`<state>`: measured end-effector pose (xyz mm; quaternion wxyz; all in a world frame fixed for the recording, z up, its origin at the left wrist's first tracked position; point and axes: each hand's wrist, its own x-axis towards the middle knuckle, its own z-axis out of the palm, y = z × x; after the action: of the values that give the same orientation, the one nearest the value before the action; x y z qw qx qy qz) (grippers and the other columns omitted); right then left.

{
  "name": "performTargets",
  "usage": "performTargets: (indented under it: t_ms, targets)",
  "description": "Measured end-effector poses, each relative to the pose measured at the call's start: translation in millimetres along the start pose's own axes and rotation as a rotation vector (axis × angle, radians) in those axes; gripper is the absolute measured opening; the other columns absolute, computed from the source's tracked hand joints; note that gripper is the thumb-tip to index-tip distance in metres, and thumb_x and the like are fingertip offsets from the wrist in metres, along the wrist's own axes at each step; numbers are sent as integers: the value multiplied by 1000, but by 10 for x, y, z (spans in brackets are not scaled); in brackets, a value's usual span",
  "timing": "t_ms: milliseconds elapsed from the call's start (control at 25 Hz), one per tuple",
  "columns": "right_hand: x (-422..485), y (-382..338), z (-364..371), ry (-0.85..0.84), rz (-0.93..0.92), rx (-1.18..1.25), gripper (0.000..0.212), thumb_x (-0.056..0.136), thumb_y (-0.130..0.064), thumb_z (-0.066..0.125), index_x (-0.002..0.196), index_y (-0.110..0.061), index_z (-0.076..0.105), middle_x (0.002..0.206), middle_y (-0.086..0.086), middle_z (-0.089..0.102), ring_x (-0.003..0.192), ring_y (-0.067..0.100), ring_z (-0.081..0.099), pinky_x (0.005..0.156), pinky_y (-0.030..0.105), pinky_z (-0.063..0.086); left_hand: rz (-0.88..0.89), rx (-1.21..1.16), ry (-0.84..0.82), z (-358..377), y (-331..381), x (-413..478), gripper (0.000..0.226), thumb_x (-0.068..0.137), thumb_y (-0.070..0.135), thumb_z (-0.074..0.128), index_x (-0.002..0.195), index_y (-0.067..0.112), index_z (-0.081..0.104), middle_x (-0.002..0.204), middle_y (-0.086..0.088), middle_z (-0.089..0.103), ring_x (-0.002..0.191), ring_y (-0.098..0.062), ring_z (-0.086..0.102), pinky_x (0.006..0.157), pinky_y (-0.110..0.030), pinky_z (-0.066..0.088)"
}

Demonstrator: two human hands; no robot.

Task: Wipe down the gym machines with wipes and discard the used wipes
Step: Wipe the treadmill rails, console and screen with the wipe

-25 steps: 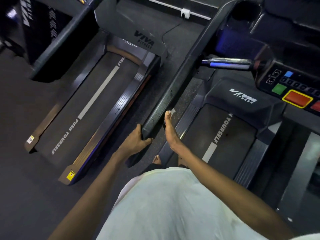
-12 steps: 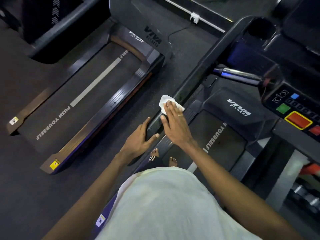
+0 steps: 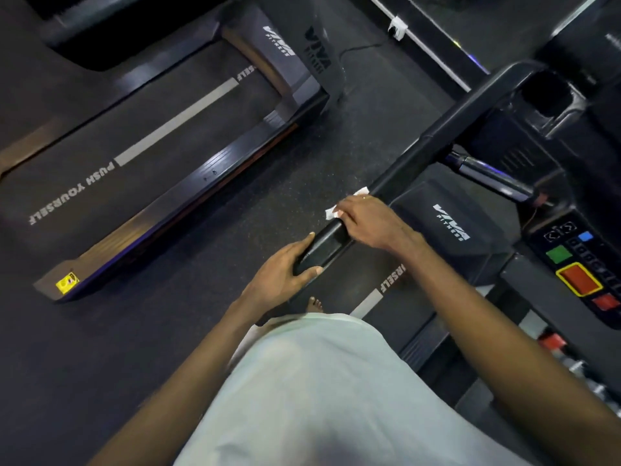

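Dark rubber gym floor (image 3: 268, 203), two treadmills side by side. The wipe (image 3: 331, 211) sits on the near treadmill's handrail (image 3: 420, 153), a little up from its free end. It is under the right hand (image 3: 369, 220), whose fingers bend over the rail and press it down; white corners show past the fingertips. Left hand (image 3: 282, 274) is clamped around the rail's end, just beside the right.

The rail's long axis climbs away toward the control panel (image 3: 578, 264), so the stroke probably goes that way. A metal crossbar (image 3: 487, 176) meets the rail further up and is a likely snag. The second treadmill (image 3: 151, 146) is well apart, to the left.
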<state>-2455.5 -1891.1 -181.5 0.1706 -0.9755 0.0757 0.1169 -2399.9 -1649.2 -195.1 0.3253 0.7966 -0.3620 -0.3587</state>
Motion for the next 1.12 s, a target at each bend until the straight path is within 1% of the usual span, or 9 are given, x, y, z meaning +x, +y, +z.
performTargets:
  t_ms: [120,240,400,480,600,720,880,1000,1120]
  targets:
    - [274,-68,-241,-280,179,-115,34,100,-28,40,110,-11,68,117,15,68,110,36,61,93,42,46,-66,-93,-69,-98,-101,69,70,90,50,64,151,34,35,143,7,52,126,-11,52,101,-24,41]
    - [459,-139,-333,-460,248,-198,38,98,-34,41,118,-15,67,123,15,67,113,36,62,96,42,46,-77,-110,-123,-162,-147,119,71,87,54,65,150,38,36,144,7,52,126,-9,53,103,-27,44]
    - [611,-263,-419,-722,257,-67,37,94,-29,43,121,-22,67,125,7,67,113,28,62,100,44,48,-32,-103,-115,-189,-139,135,69,89,49,66,150,33,38,145,8,51,127,-8,52,97,-17,39]
    - [713,-335,-421,-791,284,-104,38,94,-26,43,123,-16,65,128,10,64,113,29,61,94,38,47,-37,-114,-135,-222,-152,159,69,88,48,67,149,32,39,145,8,51,127,-7,51,94,-14,36]
    - [796,-429,-380,-811,356,-211,39,97,-29,45,126,-7,61,133,14,60,116,32,59,89,34,46,-64,-152,-201,-254,-200,232,74,85,51,69,149,32,39,148,10,48,131,-7,47,102,-18,36]
    - [717,-469,-380,-707,348,-189,36,94,-27,45,119,-8,64,125,15,65,110,35,63,93,41,51,-78,-138,-303,-291,-235,364,78,83,54,70,150,32,37,150,8,45,134,-11,46,105,-22,36]
    - [392,-410,-405,-450,368,-116,38,88,-23,44,117,-25,68,117,10,70,108,33,64,91,40,53,-131,-171,-415,-367,-243,590,75,81,59,69,147,32,44,144,2,53,129,-14,53,103,-28,42]
    - [59,-284,-268,-105,419,-42,37,92,-18,46,122,-24,68,131,1,65,121,24,59,100,35,47,-143,-142,-506,-437,-233,754,74,82,59,68,145,29,46,140,1,56,124,-13,56,103,-32,44]
    - [-225,-234,-9,222,428,174,42,98,-9,47,138,-13,58,149,2,50,142,14,39,119,30,28,-113,-110,-555,-472,-195,837,76,81,59,69,146,28,45,143,3,54,125,-13,55,107,-38,44]
